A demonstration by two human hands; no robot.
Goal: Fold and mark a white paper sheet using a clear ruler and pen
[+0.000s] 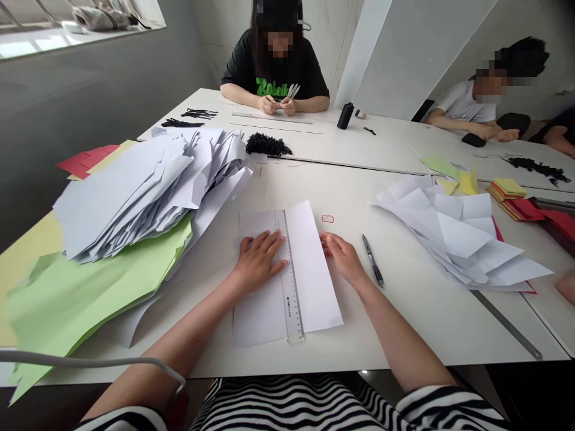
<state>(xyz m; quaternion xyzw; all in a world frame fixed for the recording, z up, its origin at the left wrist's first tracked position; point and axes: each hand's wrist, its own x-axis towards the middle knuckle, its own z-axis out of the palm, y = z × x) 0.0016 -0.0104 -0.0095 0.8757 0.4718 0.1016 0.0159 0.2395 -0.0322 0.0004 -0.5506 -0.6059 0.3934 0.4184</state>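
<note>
Apparently you're folding or tearing paper [314, 281] along the ruler [290, 281] near the bench [327, 356] front edge; left hand [259, 263] flat, fingers apart; right hand [342, 254], grip indeterminable; next move needs firm ruler pressure.

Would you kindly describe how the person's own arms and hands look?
The left hand and right hand are ungloved, with no watch or bracelet visible. Both forearms are bare below black-and-white striped sleeves. A pale grey cable crosses in front of the left forearm.
</note>
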